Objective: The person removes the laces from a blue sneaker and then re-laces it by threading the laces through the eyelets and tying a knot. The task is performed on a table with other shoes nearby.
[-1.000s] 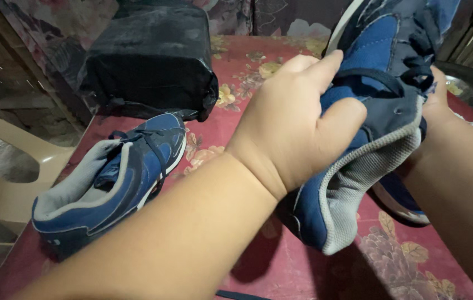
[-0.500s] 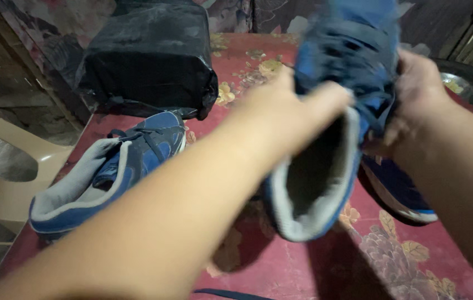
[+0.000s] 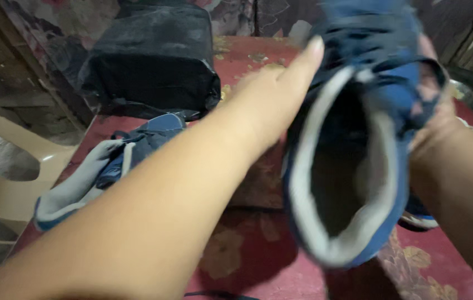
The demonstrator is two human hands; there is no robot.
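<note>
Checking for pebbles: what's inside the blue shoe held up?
The blue shoe, held by the left hand and right hand, shows grey lining and dark, apparently empty interior; the toe end is hidden.

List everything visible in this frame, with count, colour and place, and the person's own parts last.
held shoe: 1, blue with grey lining, lifted above the table, opening toward the camera
second shoe: 1, blue and grey, lying on the table at left
third shoe: 1, blue with white sole, mostly hidden behind the held shoe
black bag: 1, at the table's far end
table: 1, red floral cover
plastic chair: 1, beige, far left
left hand: on the held shoe's left side
right hand: on its right side
</note>
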